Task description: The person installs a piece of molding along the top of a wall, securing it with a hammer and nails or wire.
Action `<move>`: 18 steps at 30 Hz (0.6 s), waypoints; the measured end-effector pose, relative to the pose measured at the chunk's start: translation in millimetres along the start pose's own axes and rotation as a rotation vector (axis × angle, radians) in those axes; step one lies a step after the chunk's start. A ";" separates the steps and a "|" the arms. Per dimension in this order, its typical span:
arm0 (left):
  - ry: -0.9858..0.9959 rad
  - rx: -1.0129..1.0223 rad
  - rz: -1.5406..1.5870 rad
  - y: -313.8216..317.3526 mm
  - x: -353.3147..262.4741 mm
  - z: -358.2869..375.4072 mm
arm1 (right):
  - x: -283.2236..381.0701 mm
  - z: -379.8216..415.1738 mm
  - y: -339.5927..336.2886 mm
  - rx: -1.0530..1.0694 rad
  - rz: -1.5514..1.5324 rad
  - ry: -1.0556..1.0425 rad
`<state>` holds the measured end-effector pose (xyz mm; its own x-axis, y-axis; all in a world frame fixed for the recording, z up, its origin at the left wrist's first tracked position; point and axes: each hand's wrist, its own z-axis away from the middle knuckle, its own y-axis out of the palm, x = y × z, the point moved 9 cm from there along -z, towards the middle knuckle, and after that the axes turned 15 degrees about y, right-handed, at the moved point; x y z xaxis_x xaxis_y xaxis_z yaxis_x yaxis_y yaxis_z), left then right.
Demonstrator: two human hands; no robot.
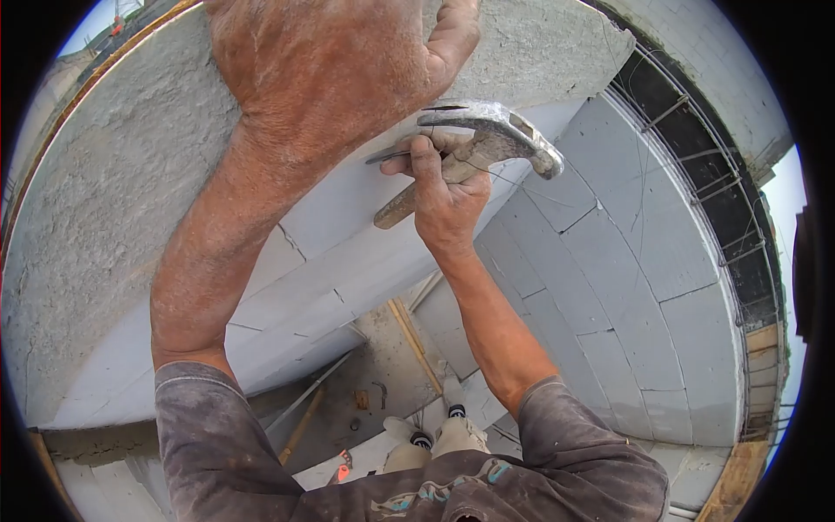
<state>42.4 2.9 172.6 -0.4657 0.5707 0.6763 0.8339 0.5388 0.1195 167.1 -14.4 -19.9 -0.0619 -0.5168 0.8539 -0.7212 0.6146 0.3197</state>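
My left hand reaches up across the rough grey top of the block wall, its back toward me. The thumb sticks out to the side, while the fingertips run past the upper edge of view. Below it, my right hand is closed around the wooden handle of a claw hammer, whose worn metal head points right. A thin dark metal piece juts out to the left from between the same hand's fingers. Fine wire strands trail near the hammer.
A light block wall stands to the right, topped by a rebar cage. Far below, wooden strips, a pole and a red-handled tool lie around my feet.
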 end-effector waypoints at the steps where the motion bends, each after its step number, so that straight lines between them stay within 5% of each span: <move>1: 0.003 0.061 -0.023 3.0 -1.2 2.0 | 4.1 3.6 -2.6 0.003 -0.014 -0.018; 5: -0.062 0.115 0.011 -8.5 -9.3 -9.9 | 19.5 14.3 -6.0 0.007 -0.005 -0.116; 9: -0.052 -0.088 0.074 -13.7 -7.3 -3.6 | 24.3 16.8 -2.7 -0.019 0.012 -0.208; 14: -0.151 0.066 0.174 -15.8 -2.8 -9.3 | 25.9 22.2 -1.6 -0.042 0.225 -0.255; 18: -0.078 -0.108 0.367 -6.0 -8.1 1.3 | 23.8 28.1 -1.3 -0.078 0.191 -0.333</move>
<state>40.7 -4.2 165.5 -0.1485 0.7608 0.6317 0.9737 0.2241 -0.0410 147.2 -44.3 -11.5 -0.4202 -0.5459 0.7248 -0.6212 0.7553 0.2088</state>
